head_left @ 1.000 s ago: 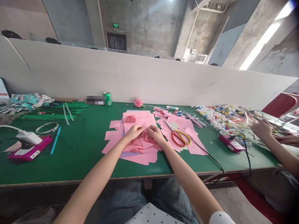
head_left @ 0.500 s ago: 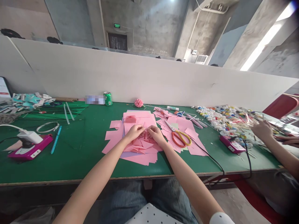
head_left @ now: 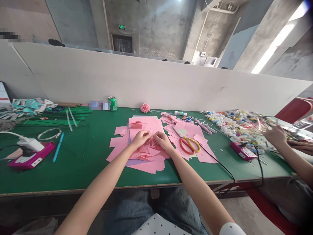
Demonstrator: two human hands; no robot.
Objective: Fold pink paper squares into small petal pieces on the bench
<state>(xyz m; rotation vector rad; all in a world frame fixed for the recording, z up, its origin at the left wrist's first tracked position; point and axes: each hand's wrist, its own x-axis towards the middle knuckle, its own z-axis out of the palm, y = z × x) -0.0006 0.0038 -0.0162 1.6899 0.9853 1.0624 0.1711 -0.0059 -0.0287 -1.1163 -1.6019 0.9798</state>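
Over a pile of pink paper, my left hand point(head_left: 141, 138) and my right hand point(head_left: 161, 139) are close together, fingers pinched. Between them is a small pink piece of paper point(head_left: 150, 133), partly hidden by the fingers; both hands seem to grip it. Several folded pink paper pieces point(head_left: 149, 152) lie loose just below the hands. Beneath them spread larger pink sheets point(head_left: 146, 166), with some lilac paper showing. A small stack of folded pink pieces point(head_left: 136, 125) sits just beyond my left hand. Scissors point(head_left: 190, 145) with a red and a yellow handle rest on pink paper to the right.
On the green table point(head_left: 80, 173) stand a pink paper ball point(head_left: 145, 108) and a green can point(head_left: 112, 103) at the back. Purple power strips point(head_left: 33, 158) lie at both sides. A co-worker's hand point(head_left: 276, 135) is at the right, by a heap of small colourful pieces point(head_left: 234, 124).
My hands stay almost in place, with only slight finger movement around the small paper. The camera view has shifted very slightly.
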